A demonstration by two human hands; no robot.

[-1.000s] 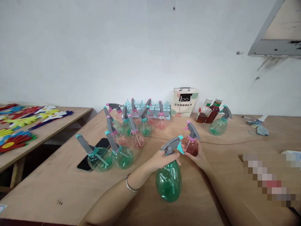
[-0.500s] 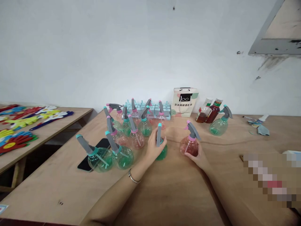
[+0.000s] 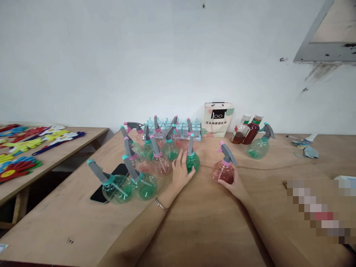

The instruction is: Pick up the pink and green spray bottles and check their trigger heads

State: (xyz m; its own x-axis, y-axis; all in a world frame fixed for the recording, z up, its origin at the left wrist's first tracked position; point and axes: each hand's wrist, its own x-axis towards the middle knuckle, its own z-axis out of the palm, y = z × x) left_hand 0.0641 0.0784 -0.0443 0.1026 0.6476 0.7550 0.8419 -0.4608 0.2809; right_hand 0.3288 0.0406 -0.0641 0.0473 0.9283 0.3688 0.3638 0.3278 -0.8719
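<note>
My left hand [image 3: 180, 171] lies on the wooden table [image 3: 211, 230] with its fingers stretched out and apart, resting against the left side of a green spray bottle [image 3: 194, 161] that stands upright with a grey trigger head. My right hand [image 3: 235, 184] is wrapped round the lower right of a pink spray bottle [image 3: 222, 172], which stands upright with a grey and pink trigger. A metal bangle sits on my left wrist.
Several green and pink spray bottles [image 3: 144, 163] crowd the table's left middle, beside a black phone [image 3: 111, 181]. At the back stand a paper bag [image 3: 217, 120], two brown bottles [image 3: 246, 130] and another green sprayer [image 3: 260, 144]. Coloured hand clappers [image 3: 25, 148] cover the left table.
My left hand carried the green spray bottle from near me to the far cluster, set it upright and spread its fingers. My right hand stayed on the pink bottle.
</note>
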